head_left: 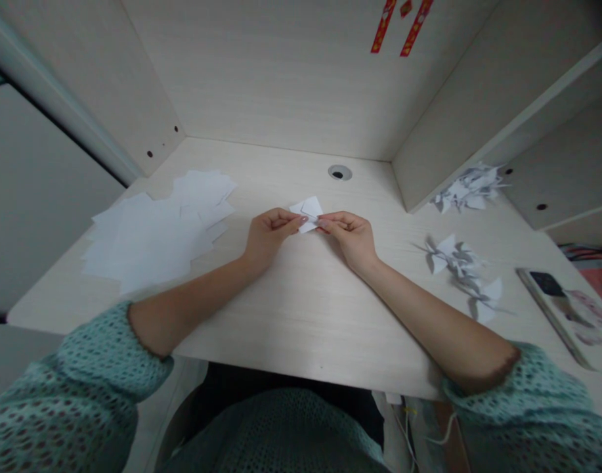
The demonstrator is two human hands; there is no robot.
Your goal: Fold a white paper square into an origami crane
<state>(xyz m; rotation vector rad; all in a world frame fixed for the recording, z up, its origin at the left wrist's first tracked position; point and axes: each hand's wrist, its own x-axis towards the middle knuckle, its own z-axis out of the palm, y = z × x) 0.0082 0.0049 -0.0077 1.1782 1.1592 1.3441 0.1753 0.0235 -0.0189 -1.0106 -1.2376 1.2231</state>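
Observation:
Between my two hands, just above the middle of the desk, is a small white piece of folded paper [310, 206]. My left hand [270, 235] pinches its left side with thumb and fingertips. From the other side, my right hand [350, 238] grips its right edge in the same way. The fingertips cover parts of the folds, so the exact shape is hard to make out. Flat white paper sheets [153, 230] lie in an overlapping spread to the left. Several folded paper pieces with thin points [461, 259] lie on the right.
Another heap of folded paper pieces [471, 187] sits by the upright divider [453, 131] at the back right. A phone [561, 315] lies near the right edge. A round cable hole [340, 173] is set in the desk [281, 315], close to the back panel.

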